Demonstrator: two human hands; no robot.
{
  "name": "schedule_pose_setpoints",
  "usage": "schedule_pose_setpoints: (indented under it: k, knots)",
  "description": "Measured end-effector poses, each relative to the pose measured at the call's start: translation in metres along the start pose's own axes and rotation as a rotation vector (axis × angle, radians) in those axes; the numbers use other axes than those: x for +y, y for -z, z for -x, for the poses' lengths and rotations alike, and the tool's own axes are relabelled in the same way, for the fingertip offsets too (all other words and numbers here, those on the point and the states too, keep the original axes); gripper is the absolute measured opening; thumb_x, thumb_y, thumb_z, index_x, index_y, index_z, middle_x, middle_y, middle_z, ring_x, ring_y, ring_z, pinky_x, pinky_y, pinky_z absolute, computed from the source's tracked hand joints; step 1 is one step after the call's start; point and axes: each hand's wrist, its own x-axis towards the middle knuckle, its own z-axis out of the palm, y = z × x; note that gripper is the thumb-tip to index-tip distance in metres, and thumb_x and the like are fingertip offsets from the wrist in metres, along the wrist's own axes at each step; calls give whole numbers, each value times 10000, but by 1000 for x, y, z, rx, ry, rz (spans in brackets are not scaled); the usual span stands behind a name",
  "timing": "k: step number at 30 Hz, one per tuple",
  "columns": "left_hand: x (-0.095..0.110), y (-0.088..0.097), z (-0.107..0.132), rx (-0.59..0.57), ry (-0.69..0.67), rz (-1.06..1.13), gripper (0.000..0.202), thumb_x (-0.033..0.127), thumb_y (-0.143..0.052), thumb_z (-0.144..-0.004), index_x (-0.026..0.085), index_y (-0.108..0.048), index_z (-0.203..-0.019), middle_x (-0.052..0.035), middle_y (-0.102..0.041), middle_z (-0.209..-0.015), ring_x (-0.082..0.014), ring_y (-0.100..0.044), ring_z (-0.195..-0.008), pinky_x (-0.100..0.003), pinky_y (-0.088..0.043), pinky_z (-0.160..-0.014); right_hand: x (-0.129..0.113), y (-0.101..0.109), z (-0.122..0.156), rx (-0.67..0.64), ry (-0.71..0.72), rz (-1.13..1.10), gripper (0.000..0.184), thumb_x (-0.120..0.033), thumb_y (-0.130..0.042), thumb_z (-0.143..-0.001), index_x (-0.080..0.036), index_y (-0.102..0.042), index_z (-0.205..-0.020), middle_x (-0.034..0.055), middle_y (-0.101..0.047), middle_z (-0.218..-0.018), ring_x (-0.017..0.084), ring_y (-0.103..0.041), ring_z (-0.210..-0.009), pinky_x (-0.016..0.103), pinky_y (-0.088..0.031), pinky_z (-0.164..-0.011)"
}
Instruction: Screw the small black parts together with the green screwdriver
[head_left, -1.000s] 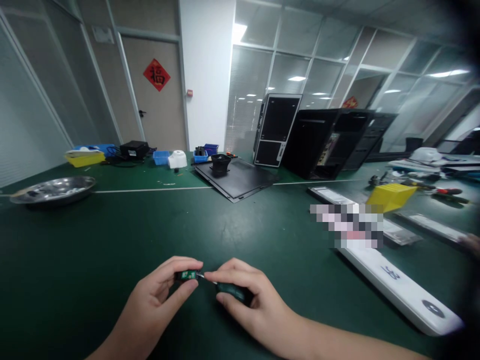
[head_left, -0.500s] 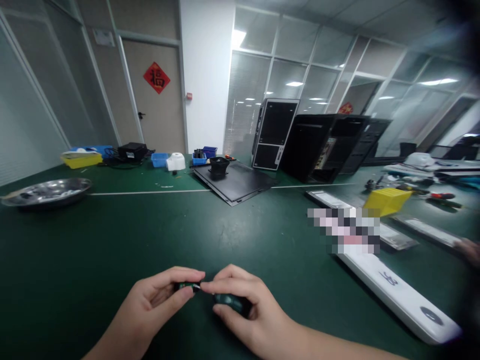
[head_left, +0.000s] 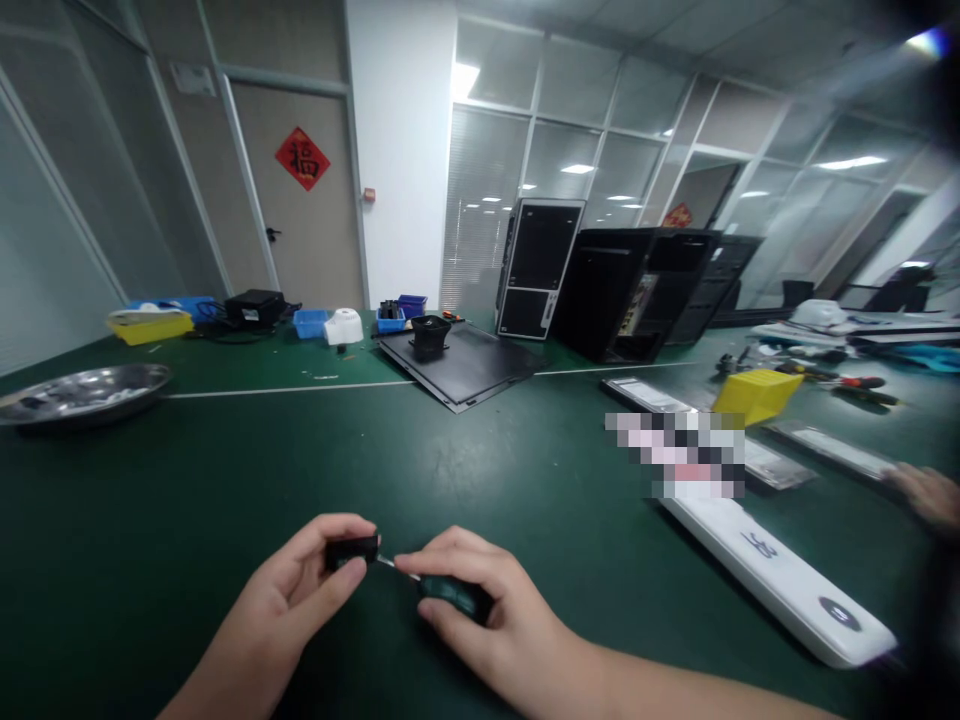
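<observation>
My left hand pinches a small black part between thumb and fingers, low over the green table. My right hand is closed round the dark handle of a small screwdriver. Its thin metal tip points left and meets the small part. Both hands sit close together near the table's front edge.
A long white panel lies to the right, with a yellow bin behind it. A metal bowl is at far left. A black flat panel and computer cases stand further back. Another person's hand shows at the right edge.
The small part in my left hand has turned, its green face no longer showing. Both hands shifted slightly left and the view drifted a little.
</observation>
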Motion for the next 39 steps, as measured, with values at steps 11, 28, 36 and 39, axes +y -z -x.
schedule_pose_setpoints:
  k: [11, 28, 36, 39]
  knots:
    - [1, 2, -7, -15, -18, -8, 289, 369, -800, -732, 221, -678, -948, -22, -716, -917, -203, -678, -961, -246, -541, -830, 1, 0, 0, 0, -21, -11, 346, -97, -608, -854, -229, -706, -1158, 76, -664, -1026, 192, -648, -960, 333, -497, -874]
    - [6, 2, 2, -33, -484, -762, 246, 320, -559, -914, 316, -722, -1099, -29, -736, -1028, -216, -688, -893, -280, -557, -788, 3, -1, 0, -7, 2, 9, 338, -125, -594, -876, -258, -695, -1170, 69, -649, -1012, 184, -637, -934, 328, -500, -846]
    - [5, 3, 4, 4, -562, -727, 269, 308, -571, -921, 375, -720, -1134, -7, -755, -1030, -245, -682, -975, -280, -541, -832, 2, 0, 1, -6, -32, 45, 333, -134, -600, -879, -259, -695, -1173, 66, -658, -1023, 188, -638, -946, 336, -506, -859]
    - [6, 3, 4, 26, -549, -728, 253, 316, -587, -907, 377, -736, -1101, 2, -761, -1016, -239, -691, -956, -256, -542, -817, 1, 0, 2, -6, -38, 45, 347, -112, -600, -872, -254, -696, -1173, 66, -653, -1029, 189, -639, -952, 338, -503, -873]
